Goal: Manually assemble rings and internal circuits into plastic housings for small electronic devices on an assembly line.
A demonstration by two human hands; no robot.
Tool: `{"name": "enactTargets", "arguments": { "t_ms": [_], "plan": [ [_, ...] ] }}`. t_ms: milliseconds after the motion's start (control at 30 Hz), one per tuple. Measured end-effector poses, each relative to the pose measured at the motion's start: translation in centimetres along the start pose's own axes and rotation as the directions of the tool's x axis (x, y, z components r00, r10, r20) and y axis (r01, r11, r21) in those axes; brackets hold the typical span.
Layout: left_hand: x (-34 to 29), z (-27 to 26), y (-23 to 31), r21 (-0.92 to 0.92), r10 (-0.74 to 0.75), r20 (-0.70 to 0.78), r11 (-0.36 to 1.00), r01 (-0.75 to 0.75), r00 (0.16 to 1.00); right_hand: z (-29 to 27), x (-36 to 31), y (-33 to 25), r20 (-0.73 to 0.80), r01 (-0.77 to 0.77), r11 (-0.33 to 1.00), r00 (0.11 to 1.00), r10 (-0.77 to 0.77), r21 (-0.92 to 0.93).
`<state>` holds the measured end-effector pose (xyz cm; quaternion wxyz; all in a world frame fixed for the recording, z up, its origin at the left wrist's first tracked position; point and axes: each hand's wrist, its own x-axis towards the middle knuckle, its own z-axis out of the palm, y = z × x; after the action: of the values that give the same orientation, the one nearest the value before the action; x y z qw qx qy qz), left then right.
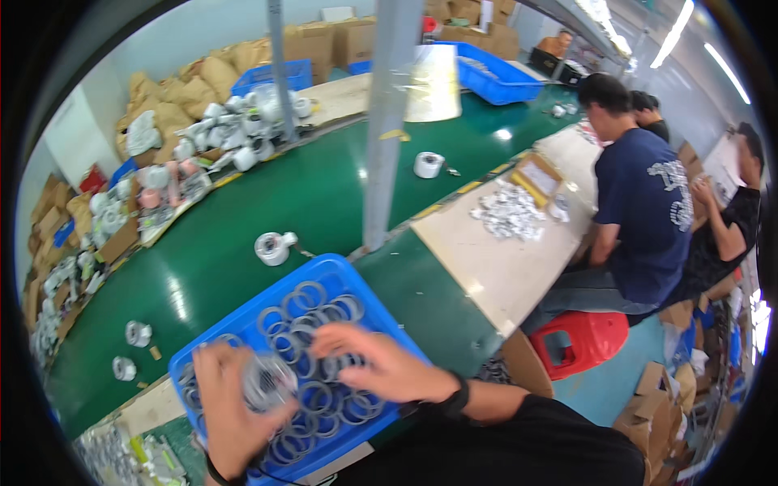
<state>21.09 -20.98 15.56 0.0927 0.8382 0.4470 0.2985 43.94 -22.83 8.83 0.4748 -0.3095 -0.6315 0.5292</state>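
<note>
Round metal part (left grip closed)

A long green conveyor belt curves through the room, crossed by a grey steel post. Cardboard boxes stack against the pale far wall. Fluorescent tubes light the ceiling; a red plastic stool stands on the bluish floor.

Single head-worn fisheye view, close above a blue tray, facing down across the green conveyor belt.
</note>
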Motion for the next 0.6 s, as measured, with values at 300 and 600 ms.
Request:
{"name": "enactTargets", "arguments": {
  "t_ms": [300, 600],
  "plan": [
    [3.7, 1.9, -33.2, 0.052, -0.602, -0.096, 0.792, 0.608, 0.792, -0.8, -1.2, 0.7, -0.068, -0.135, 0.991, 0.989, 0.135, 0.006],
    [9.2, 9.3, -24.0, 0.608, -0.185, -0.038, 0.775, 0.169, 0.982, -4.2, -1.7, 0.7, -0.227, -0.164, 0.980, 0.964, 0.136, -0.109]
  ]
}}
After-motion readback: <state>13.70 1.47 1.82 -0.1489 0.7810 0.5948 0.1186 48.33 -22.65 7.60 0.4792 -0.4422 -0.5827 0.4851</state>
